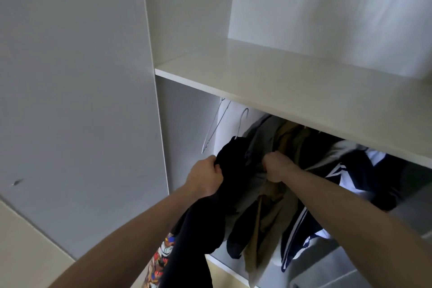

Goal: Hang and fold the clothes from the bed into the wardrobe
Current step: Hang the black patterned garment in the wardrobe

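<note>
left hand (207,176) fingers curled, gripping black shirt (230,161) mid-frame, lifting its hanger (242,121) toward the rail | right hand (277,166) fisted in hung clothes (289,142), probably clearing space

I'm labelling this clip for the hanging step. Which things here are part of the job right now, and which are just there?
In the job:
black garment, gripped by the left hand
its hanger hook
right hand, gripping the hung clothes

Just there:
spare wire hanger
striped jacket
shelf
</note>
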A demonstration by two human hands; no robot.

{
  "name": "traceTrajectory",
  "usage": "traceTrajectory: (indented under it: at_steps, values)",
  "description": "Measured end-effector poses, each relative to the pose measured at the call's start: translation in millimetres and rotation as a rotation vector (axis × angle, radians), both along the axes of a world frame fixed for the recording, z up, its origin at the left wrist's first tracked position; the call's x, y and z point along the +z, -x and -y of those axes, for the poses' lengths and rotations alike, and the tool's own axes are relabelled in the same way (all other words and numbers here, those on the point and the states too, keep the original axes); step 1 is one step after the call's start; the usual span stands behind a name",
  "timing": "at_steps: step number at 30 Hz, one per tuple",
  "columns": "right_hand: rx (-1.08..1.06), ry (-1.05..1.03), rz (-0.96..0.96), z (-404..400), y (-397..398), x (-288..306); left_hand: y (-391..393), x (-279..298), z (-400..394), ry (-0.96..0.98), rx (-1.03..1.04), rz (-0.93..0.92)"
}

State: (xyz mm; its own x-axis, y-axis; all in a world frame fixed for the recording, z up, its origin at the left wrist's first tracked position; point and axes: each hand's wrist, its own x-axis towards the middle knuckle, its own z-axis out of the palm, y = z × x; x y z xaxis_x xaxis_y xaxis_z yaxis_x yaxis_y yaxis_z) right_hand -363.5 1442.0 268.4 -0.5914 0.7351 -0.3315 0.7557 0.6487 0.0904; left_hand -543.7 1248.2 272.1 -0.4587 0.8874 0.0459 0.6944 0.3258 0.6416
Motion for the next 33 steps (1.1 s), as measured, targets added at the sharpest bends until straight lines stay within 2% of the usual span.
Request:
traceTrajectory:
  at_steps: [5, 20, 26, 33]
  values:
    - [-0.067, -0.011, -0.047, 6, -2, -5, -6, -8, -37, -0.080, 0.021, 0.048]
    - [-0.033, -0.105, -0.092, -1, 7, -18, 4, -27, -167, -0.221, -0.035, 0.167]
    - [-0.044, -0.095, -0.139, -6, 12, -22, 5, -33, -211, -0.200, -0.114, 0.164]
    - [-0.061, -0.099, -0.240, -6, 11, -29, 6, -57, -240, -0.060, -0.233, 0.169]
